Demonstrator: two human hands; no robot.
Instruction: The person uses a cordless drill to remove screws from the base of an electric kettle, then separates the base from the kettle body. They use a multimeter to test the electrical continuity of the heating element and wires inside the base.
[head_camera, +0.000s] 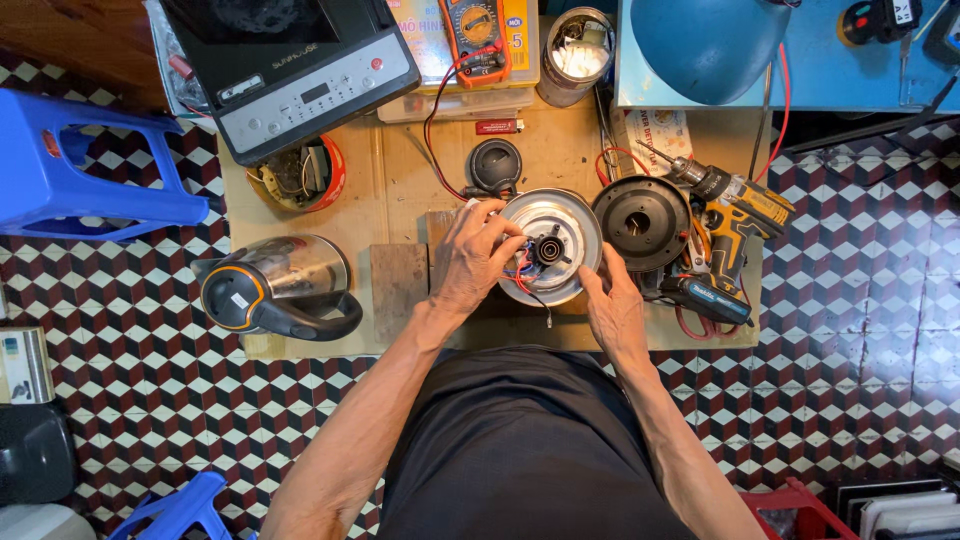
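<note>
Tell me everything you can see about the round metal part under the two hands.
The round metal part is a shiny silver disc lying flat on the wooden board, with a black connector at its centre and red and blue wires beside it. The left hand rests over its left edge; the right hand touches its lower right rim.

Count on and around the tabletop (400, 180):
- hands: 2, left (470, 262), right (612, 312)
- steel kettle (275, 285): 1
- metal kettle base (550, 245): 1
- black discs: 2 (495, 165), (640, 222)
- cordless drill (735, 215): 1
- multimeter (477, 30): 1
- blue stools: 2 (90, 160), (175, 510)
</note>
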